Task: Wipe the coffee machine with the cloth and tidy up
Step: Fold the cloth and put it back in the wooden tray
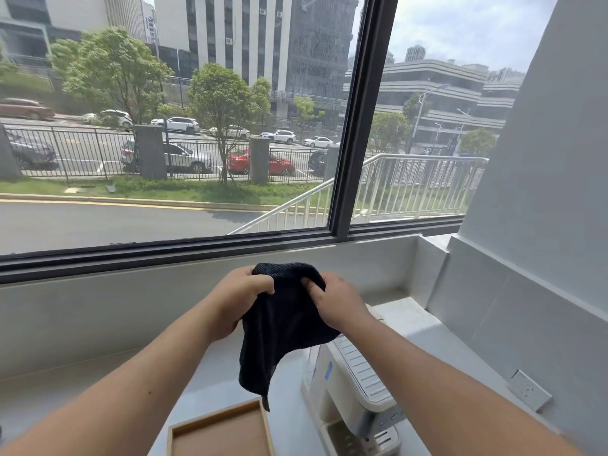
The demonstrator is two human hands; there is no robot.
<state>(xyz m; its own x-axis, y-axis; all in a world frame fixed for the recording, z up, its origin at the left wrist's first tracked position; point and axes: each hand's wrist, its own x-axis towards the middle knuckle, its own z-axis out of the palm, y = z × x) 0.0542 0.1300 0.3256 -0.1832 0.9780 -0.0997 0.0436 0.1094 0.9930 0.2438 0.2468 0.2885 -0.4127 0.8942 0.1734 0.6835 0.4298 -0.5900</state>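
Note:
A black cloth (pixel 283 327) hangs in the air in front of the window, held up by both hands at its top edge. My left hand (pixel 235 297) grips its upper left part and my right hand (pixel 335 299) grips its upper right part. The cloth's lower corner dangles just above a wooden tray. The white coffee machine (pixel 353 386) stands on the counter below my right forearm, which hides part of it. Its ribbed top and its drip grid at the bottom are visible.
A shallow wooden tray (pixel 218 432) lies on the grey counter (pixel 204 366) left of the machine. A wall socket (pixel 529 390) sits on the right wall. A large window with a dark frame (pixel 348 126) runs along the back above a pale ledge.

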